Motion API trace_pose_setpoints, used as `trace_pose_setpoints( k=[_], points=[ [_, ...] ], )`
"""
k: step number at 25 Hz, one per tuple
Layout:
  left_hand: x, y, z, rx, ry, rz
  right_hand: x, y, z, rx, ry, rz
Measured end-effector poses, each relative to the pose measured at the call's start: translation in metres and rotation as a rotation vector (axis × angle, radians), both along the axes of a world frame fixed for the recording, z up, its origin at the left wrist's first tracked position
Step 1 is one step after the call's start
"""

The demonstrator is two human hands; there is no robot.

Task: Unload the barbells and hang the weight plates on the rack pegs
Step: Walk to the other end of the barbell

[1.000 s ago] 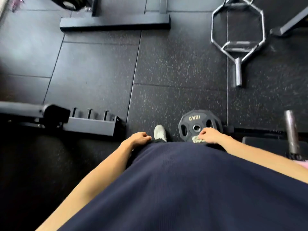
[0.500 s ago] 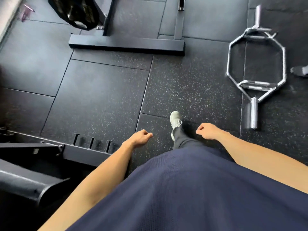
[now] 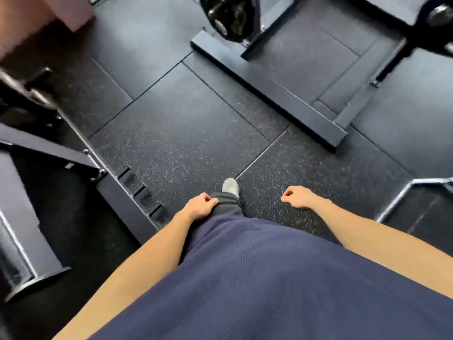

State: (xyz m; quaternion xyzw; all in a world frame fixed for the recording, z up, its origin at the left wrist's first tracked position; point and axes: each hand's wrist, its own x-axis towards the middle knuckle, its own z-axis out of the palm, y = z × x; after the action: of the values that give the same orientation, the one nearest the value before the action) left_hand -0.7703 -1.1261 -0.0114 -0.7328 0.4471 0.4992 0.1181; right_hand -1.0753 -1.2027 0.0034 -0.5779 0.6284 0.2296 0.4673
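Observation:
A black weight plate point(image 3: 229, 17) hangs on the plate rack at the top of the head view. The rack's black base beam point(image 3: 267, 89) lies across the floor ahead of me. My left hand point(image 3: 199, 208) hangs beside my thigh with its fingers curled and nothing in it. My right hand point(image 3: 299, 200) hangs apart to the right, fingers also curled and empty. Another round dark plate point(image 3: 438, 15) shows at the top right corner, blurred. No barbell with plates is in view.
A black frame with several short pegs point(image 3: 142, 192) runs along the floor on my left. A chrome hex bar point(image 3: 402, 200) lies at the right edge. My grey shoe point(image 3: 230, 186) steps on the speckled rubber floor point(image 3: 186, 133).
I have walked away from the 10 kg plate on the floor, which has left the view. The rack base and its hanging plate have come closer. Both hands stay empty.

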Motion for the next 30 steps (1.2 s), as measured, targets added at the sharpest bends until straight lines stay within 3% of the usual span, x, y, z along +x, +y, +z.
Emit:
trace_pose_setpoints(
  k=[4, 8, 18, 21, 26, 28, 30],
  points=[
    [0.028, -0.074, -0.024, 0.093, 0.067, 0.093, 0.050, -0.128, -0.016, -0.018, 0.004, 0.187],
    [0.093, -0.184, -0.013, 0.052, 0.071, 0.208, 0.115, -0.257, -0.020, -0.036, 0.004, 0.315],
    [0.229, -0.406, 0.011, 0.051, 0.039, 0.295, 0.277, -0.515, -0.005, -0.102, -0.112, 0.405],
    [0.259, -0.471, 0.000, 0.053, 0.048, 0.365, 0.319, -0.597, -0.014, -0.091, -0.092, 0.523],
    [0.296, -0.548, 0.005, 0.040, 0.009, 0.586, 0.398, -0.727, 0.006, -0.103, -0.084, 0.682],
    [0.313, -0.569, 0.010, 0.032, 0.005, 0.716, 0.449, -0.773, 0.012, -0.116, -0.080, 0.840],
    [0.313, -0.576, 0.013, 0.013, 0.020, 0.733, 0.468, -0.787, 0.017, -0.127, -0.087, 0.906]
  ],
)
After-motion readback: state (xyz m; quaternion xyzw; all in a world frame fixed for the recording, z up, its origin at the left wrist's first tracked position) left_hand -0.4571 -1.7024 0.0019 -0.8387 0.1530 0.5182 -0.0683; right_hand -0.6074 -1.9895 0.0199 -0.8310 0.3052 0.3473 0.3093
